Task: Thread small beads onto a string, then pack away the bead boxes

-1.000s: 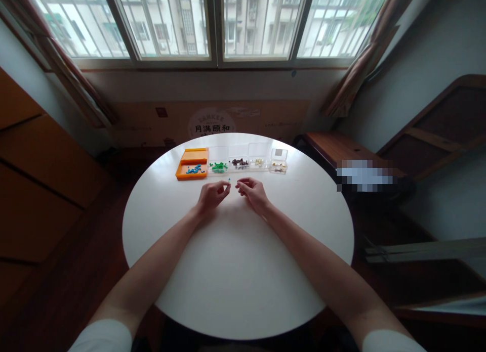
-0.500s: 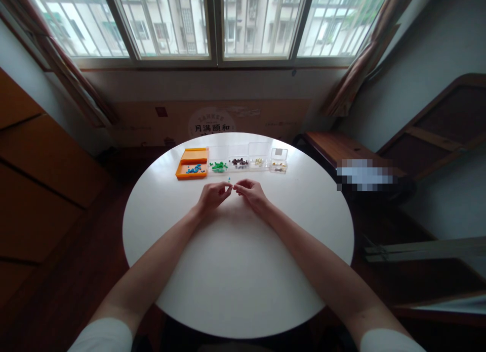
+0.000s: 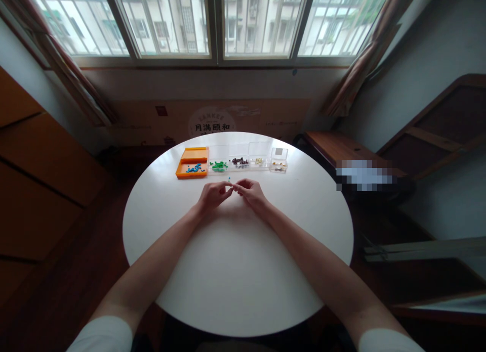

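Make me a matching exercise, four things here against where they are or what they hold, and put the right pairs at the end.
1. Orange box
2. Green pieces
3. Dark pieces
4. Left hand

A. Beside the right hand
B. Between green pieces and pale pieces
C. Holds blue pieces
D. Between orange box and dark pieces

Pairs: 1-C, 2-D, 3-B, 4-A

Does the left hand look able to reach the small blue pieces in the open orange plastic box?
Likely yes: the left hand is near the open orange plastic box, and nothing visible blocks the small blue pieces. It appears to meet the right hand, so may need to break away first.
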A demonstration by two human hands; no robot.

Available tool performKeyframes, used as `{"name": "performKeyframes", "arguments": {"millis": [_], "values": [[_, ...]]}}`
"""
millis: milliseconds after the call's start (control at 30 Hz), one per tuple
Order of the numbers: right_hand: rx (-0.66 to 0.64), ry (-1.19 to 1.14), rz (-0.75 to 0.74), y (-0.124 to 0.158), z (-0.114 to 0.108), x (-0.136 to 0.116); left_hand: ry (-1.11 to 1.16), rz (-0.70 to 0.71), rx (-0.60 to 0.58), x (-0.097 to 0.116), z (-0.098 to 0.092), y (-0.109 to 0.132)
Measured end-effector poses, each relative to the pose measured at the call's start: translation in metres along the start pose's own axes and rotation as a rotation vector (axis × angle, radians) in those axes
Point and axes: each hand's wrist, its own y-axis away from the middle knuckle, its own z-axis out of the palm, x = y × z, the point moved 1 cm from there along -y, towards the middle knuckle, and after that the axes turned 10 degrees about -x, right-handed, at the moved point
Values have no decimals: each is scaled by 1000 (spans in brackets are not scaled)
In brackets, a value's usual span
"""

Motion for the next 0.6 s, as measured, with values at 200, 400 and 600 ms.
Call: {"name": "performKeyframes", "arguments": {"millis": [200, 400, 600], "values": [[0, 17, 18, 1, 1, -3, 2, -11, -8, -1, 0, 0], [-4, 18, 16, 1, 1, -2, 2, -21, -7, -1, 1, 0], [-5, 37, 11, 2, 0, -2, -10, -43, 10, -2, 2, 0]]}}
